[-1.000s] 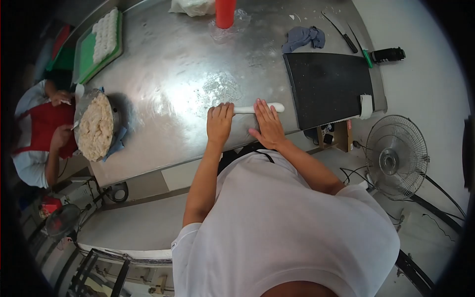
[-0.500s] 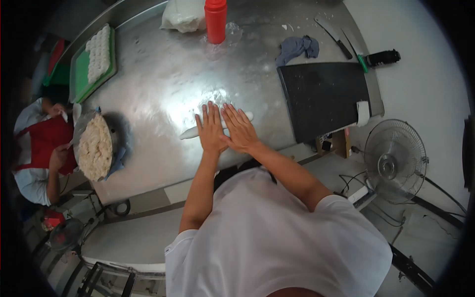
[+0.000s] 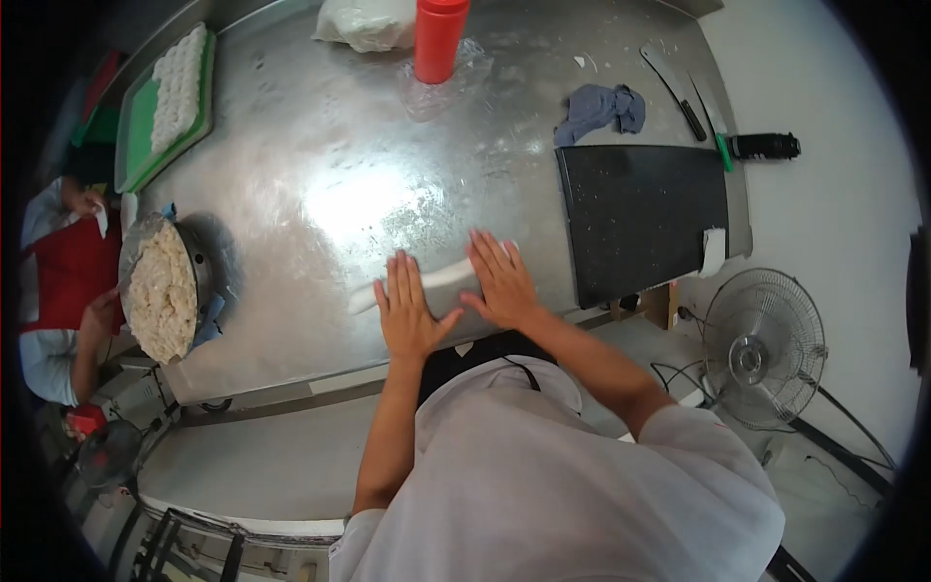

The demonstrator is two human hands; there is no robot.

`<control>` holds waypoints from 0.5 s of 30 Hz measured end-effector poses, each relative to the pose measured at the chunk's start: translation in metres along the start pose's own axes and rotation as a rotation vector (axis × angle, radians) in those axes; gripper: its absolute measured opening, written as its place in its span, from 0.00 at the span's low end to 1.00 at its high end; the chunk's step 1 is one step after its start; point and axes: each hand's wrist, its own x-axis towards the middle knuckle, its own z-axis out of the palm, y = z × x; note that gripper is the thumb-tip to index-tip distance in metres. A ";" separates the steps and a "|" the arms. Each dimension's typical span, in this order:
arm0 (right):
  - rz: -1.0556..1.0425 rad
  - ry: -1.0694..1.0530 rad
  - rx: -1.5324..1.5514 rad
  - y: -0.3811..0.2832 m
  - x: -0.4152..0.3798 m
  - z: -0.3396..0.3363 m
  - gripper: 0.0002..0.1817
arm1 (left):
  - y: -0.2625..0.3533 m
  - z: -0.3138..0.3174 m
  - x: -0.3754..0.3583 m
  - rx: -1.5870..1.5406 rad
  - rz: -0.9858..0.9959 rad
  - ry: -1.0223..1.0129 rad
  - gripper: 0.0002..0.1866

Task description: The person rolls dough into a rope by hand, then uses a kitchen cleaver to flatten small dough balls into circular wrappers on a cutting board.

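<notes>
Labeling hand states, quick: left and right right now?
Left hand: open, palm down on the white roll.
Right hand: open, also on it.

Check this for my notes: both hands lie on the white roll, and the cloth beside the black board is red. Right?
Not red: the head view shows the cloth is blue-grey. The left hand and right hand lie on the roll.

On your right, you had a wire-caged fan [image 3: 751, 360] near a black board [image 3: 645, 223]. A crumpled blue-gray cloth [image 3: 599, 111] lay just past the board, left of a black-handled knife [image 3: 690, 115]. Ahead of you, a red bottle [image 3: 438, 44] stood beside a pale plastic bag [image 3: 367, 24]. At your left was a person in a red apron [image 3: 76, 274].
</notes>
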 end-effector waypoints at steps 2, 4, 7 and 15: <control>0.080 0.033 0.036 0.010 0.049 -0.009 0.51 | -0.011 -0.017 0.043 0.038 -0.021 -0.023 0.67; 0.128 0.149 -0.133 0.028 0.102 -0.012 0.51 | -0.026 -0.035 0.096 0.125 -0.116 -0.015 0.63; 0.208 0.170 -0.110 0.052 0.153 -0.015 0.51 | -0.050 -0.032 0.132 0.071 -0.208 0.135 0.58; 0.067 -0.082 0.012 0.046 0.002 -0.026 0.52 | -0.032 -0.006 -0.009 -0.006 -0.136 0.140 0.57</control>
